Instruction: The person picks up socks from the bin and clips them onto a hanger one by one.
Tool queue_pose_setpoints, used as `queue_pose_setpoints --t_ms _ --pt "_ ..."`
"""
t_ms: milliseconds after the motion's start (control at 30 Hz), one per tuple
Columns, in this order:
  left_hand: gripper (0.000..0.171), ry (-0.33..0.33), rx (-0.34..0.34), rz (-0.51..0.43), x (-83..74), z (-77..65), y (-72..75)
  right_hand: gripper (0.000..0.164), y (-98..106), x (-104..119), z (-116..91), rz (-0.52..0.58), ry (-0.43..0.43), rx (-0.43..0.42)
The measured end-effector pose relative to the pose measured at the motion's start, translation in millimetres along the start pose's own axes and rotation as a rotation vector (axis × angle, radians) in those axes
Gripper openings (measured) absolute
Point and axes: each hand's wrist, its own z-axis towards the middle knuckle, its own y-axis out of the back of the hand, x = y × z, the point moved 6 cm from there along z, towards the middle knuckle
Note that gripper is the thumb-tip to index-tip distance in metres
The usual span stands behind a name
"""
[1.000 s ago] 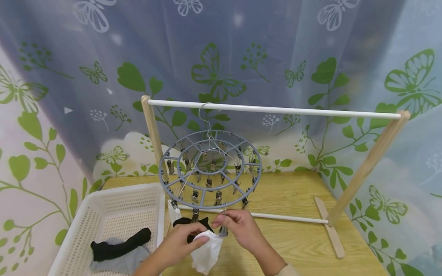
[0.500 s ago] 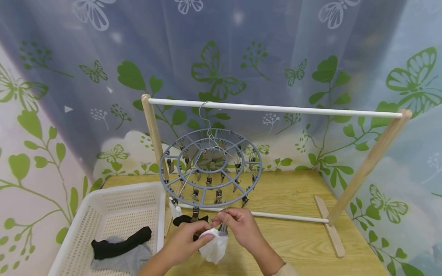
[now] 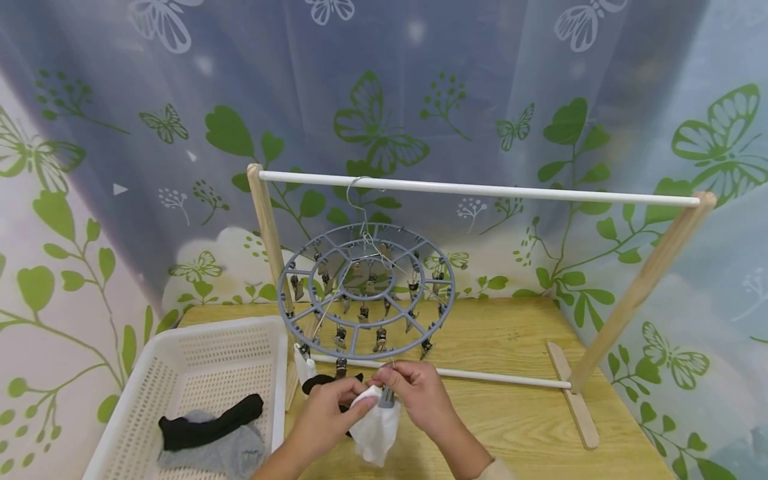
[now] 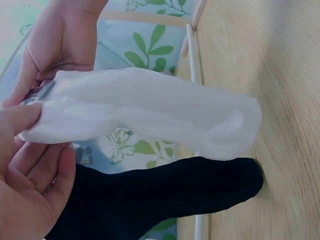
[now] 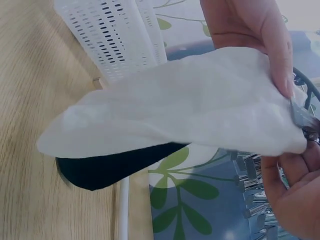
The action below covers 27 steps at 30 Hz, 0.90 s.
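A white sock [image 3: 378, 433] hangs toe down below the front of a round grey clip hanger [image 3: 354, 358]. My left hand [image 3: 327, 413] pinches its cuff between thumb and fingers. My right hand [image 3: 423, 400] pinches the top of a metal clip [image 3: 387, 398] with grey tips, which lies over the cuff. In the right wrist view the clip [image 5: 301, 116] overlaps the cuff right by the left thumb. Just left of the white sock, a black sock [image 4: 165, 195] hangs, partly hidden by my left hand in the head view.
The hanger hooks onto the white top bar [image 3: 480, 191] of a wooden rack. Several other clips dangle from it. Another white item [image 3: 305, 365] hangs at its left. A white basket [image 3: 222, 347] on the left holds a black sock [image 3: 210, 425] and grey cloth [image 3: 231, 453].
My left hand has moved right and slightly up with the white sock, bringing its cuff to the clip. The clip now overlaps the cuff. My right hand has stayed nearly in place.
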Motion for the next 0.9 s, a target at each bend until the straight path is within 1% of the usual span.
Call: queue_pose_setpoints --t_ms 100,200,400,467,600,733,800,867,900 --pt "0.016 0.018 -0.017 0.005 0.2 0.2 -1.2 0.025 0.0 -1.1 -0.4 0.004 -0.007 -0.008" --pt "0.016 0.031 -0.021 0.017 1.6 0.1 -2.3 0.025 0.2 -1.7 -0.9 0.007 -0.012 -0.014" --pt "0.012 0.022 -0.027 -0.015 3.3 -0.3 -3.0 0.021 -1.5 0.0 -0.8 0.034 0.032 0.010" --pt "0.011 0.020 -0.030 -0.025 4.1 -0.3 -2.6 0.020 -2.2 -0.2 -0.4 0.042 0.030 0.022" --pt "0.010 0.022 -0.033 -0.052 3.9 -0.5 -2.0 0.022 -1.8 -3.7 -0.3 0.042 -0.047 0.016" --pt "0.011 0.024 -0.047 -0.067 4.3 -0.6 -1.8 0.027 0.5 -5.4 -2.4 0.077 -0.122 -0.003" --pt "0.009 0.025 -0.063 -0.061 5.9 -0.4 -1.6 0.031 3.9 -5.1 -3.5 0.067 -0.137 -0.040" --pt "0.008 0.029 -0.079 -0.051 8.3 0.0 -1.1 0.030 9.4 -5.3 -4.1 0.038 -0.154 -0.102" --pt "0.008 0.032 -0.083 -0.048 9.9 0.1 -0.8 0.029 11.8 -1.7 -4.7 0.017 -0.164 -0.129"
